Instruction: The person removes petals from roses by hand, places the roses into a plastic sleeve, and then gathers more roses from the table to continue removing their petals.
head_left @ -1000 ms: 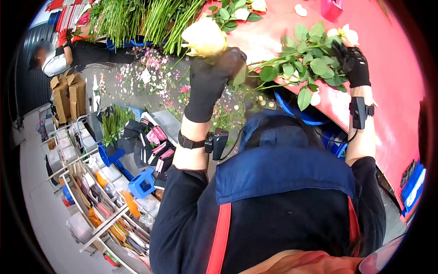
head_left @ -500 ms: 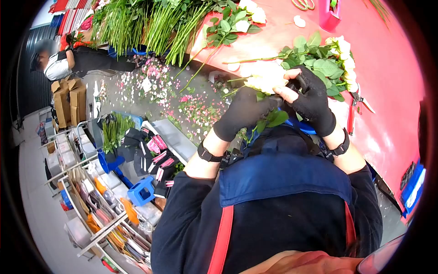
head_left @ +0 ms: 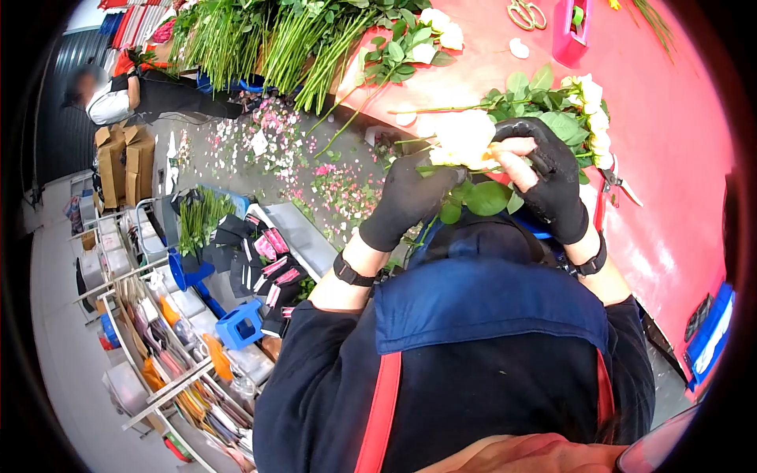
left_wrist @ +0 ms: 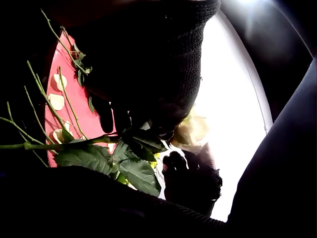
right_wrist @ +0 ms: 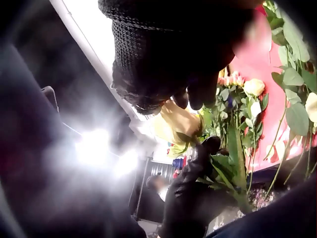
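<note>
A cream-white rose (head_left: 467, 138) is held in front of the chest, over the near edge of the red table (head_left: 654, 165). My black-gloved left hand (head_left: 406, 197) grips its stem just below the bloom. Green leaves (head_left: 487, 199) stick out beneath that grip, and the left wrist view shows more of the stem (left_wrist: 29, 146) running out to the left. From the other side my right hand (head_left: 548, 177), with bare fingertips, pinches at the outer petals of the bloom (right_wrist: 176, 123). Part of the bloom's underside is hidden by the gloves.
White roses (head_left: 593, 118) with leaves lie right of the hands, beside red-handled pruners (head_left: 611, 185). Farther back are scissors (head_left: 527, 14), a pink tape dispenser (head_left: 571, 35) and bundled green stems (head_left: 292, 55). Petals litter the floor (head_left: 315, 150). A person (head_left: 114, 102) stands far left.
My right hand has left the roses on the table and come across to the bloom. My left hand has brought the rose down and nearer the body; the bloom has tipped slightly upward.
</note>
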The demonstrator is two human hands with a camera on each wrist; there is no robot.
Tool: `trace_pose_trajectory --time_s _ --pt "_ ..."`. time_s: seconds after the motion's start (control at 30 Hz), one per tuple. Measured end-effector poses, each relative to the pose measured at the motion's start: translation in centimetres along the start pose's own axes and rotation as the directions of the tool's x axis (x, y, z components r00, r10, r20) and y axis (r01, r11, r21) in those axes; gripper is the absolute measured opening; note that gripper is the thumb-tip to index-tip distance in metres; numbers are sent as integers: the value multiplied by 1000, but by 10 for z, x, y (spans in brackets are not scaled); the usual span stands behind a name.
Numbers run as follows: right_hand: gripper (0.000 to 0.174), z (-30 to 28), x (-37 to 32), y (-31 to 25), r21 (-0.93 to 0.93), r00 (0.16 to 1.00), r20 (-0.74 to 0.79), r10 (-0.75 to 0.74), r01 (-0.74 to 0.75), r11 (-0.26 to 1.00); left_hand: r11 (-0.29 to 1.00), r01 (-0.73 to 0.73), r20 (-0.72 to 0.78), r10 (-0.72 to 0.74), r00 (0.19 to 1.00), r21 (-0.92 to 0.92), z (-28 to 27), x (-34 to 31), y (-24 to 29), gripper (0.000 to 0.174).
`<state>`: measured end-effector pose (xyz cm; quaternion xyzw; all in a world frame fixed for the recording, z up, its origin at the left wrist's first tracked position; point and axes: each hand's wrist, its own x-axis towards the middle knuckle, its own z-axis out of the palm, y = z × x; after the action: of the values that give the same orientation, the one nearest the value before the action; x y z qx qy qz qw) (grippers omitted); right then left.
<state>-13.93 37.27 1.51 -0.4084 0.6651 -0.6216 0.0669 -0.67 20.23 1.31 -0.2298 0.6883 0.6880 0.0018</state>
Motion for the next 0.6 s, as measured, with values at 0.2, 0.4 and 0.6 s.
trace_pose_trajectory --time_s 0.2,0.4,0.6 --pt "11 -16 -5 -9 37 978 8 207 -207 978 999 -37 34 36 999 35 14 -6 15 28" --pt "13 -26 -10 -6 138 954 77 288 -297 945 985 -153 51 150 987 74 21 -3 18 29" --pt "7 -33 -6 -7 210 882 47 468 -467 859 996 -25 69 19 997 87 22 9 32 28"
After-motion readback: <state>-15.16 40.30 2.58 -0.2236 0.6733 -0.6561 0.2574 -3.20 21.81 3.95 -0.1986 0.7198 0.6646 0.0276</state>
